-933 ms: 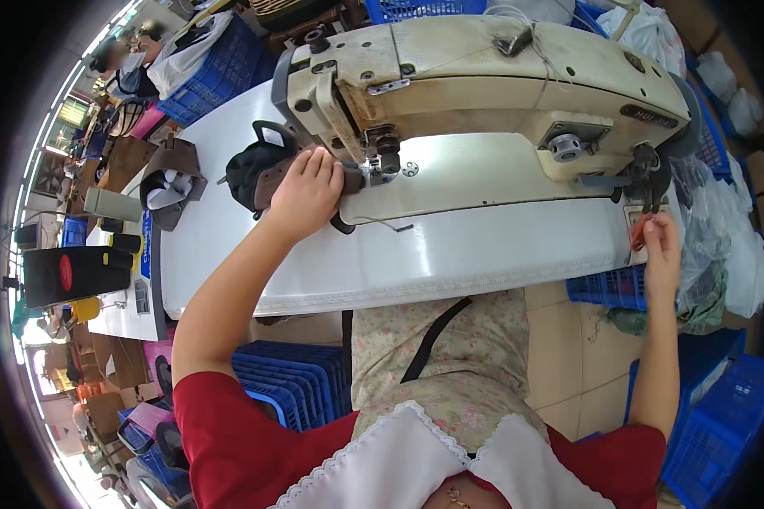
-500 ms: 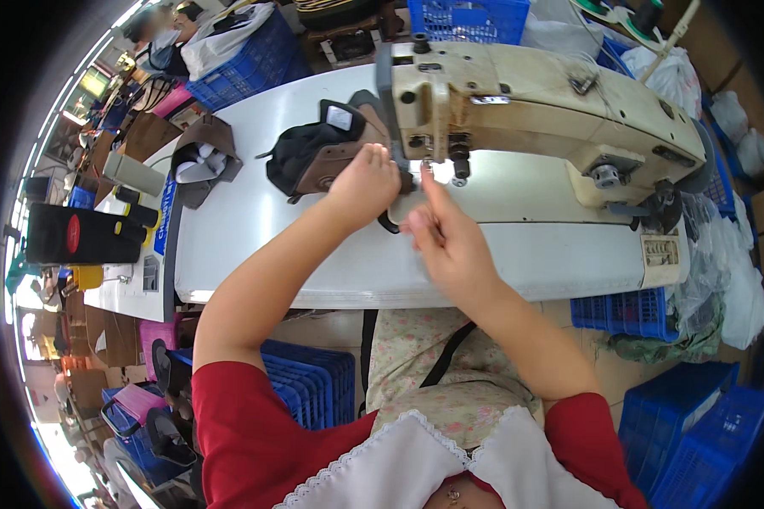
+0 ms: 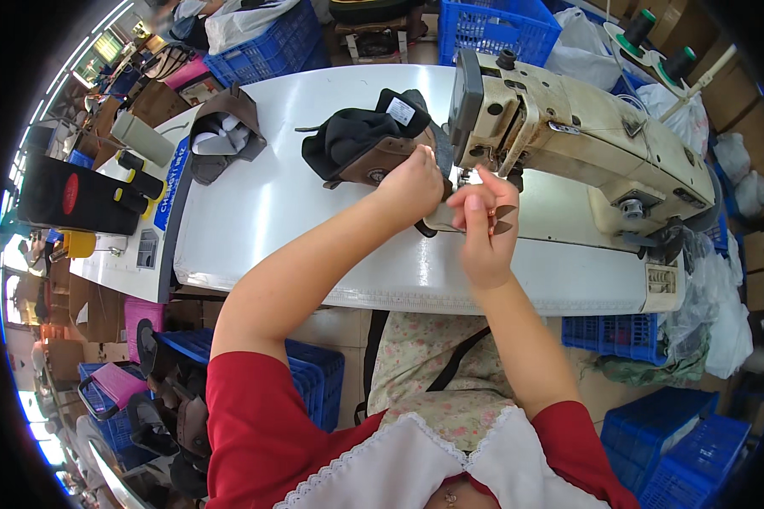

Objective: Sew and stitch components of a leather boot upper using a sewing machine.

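Note:
A black and brown sewn piece [image 3: 356, 146] with a white label lies on the white table, its right end close to the sewing machine's needle area. My left hand [image 3: 414, 185] is closed on its brown edge beside the machine head. My right hand [image 3: 489, 233] is raised just in front of the needle area of the sewing machine [image 3: 569, 127], fingers curled. Two dark pointed blades, which look like thread snips [image 3: 504, 219], stick out from its palm. Whether its fingertips also pinch a thread is too small to tell.
A brown piece with white stuffing [image 3: 227, 136] sits on the table [image 3: 255, 246] at left. Past it stand a black box [image 3: 81, 204] and thread cones [image 3: 140, 178]. Blue crates [image 3: 501, 30] surround the table. Thread spools [image 3: 637, 32] stand behind the machine.
The view has shifted, so the table items sit farther right. My right hand has turned and curled its fingers, showing the dark blades. My left hand stays on the sewn piece.

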Tool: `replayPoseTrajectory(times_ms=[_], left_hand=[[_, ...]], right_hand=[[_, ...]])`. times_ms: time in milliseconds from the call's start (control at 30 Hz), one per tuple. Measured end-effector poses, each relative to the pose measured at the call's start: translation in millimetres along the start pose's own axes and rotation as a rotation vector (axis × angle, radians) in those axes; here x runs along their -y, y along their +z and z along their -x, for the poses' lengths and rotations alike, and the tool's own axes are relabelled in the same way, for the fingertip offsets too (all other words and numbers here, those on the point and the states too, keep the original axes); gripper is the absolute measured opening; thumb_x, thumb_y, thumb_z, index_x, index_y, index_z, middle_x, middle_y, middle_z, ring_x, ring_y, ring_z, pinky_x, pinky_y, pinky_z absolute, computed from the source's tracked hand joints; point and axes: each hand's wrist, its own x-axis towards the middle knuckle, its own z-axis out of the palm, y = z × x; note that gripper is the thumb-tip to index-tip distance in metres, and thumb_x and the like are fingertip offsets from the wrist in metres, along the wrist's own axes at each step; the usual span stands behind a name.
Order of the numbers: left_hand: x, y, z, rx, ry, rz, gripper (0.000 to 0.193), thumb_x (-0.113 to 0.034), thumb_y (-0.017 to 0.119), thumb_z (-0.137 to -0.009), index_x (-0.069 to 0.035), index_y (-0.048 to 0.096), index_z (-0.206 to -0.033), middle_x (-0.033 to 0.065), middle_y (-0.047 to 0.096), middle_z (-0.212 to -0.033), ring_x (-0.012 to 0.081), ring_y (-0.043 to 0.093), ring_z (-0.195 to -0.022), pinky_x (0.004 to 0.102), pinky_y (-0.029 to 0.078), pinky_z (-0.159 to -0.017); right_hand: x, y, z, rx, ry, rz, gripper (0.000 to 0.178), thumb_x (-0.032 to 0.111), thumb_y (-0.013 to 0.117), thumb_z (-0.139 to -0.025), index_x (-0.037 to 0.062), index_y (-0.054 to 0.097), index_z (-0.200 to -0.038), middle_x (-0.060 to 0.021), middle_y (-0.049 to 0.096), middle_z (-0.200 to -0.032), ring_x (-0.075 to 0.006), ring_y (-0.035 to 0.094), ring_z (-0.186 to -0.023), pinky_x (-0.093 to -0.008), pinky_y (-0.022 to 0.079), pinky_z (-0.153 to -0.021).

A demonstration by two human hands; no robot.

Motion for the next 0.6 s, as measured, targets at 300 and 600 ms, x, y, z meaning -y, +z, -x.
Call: replayPoseTrajectory(times_ms=[300, 600], left_hand=[[32, 3, 81, 0.135, -0.141, 0.055, 0.040, -0.016, 0.055, -0.083, 0.002, 0.059, -0.119, 0.0190, 0.058, -0.129, 0.0291, 0.052, -0.125, 0.0394, 0.033, -0.110], [18, -1, 118, -0.137, -0.205, 0.095, 0.042, -0.013, 0.055, -0.079, 0.003, 0.060, -0.118, 0.0188, 0.061, -0.125, 0.0288, 0.055, -0.122, 0.0396, 0.040, -0.106]], right_hand=[[19, -44, 3, 0.202, 0.113, 0.451, 0.031, 0.014, 0.060, -0.091, 0.0105, 0.057, -0.122, -0.0058, 0.068, -0.082, -0.0106, 0.055, -0.059, -0.0255, 0.047, -0.061], [-27, 8, -2, 0.528, 0.108, 1.012, 0.040, 0.010, 0.057, -0.086, 0.0134, 0.056, -0.126, -0.0107, 0.065, -0.088, -0.0320, 0.065, -0.078, -0.0430, 0.051, -0.067]])
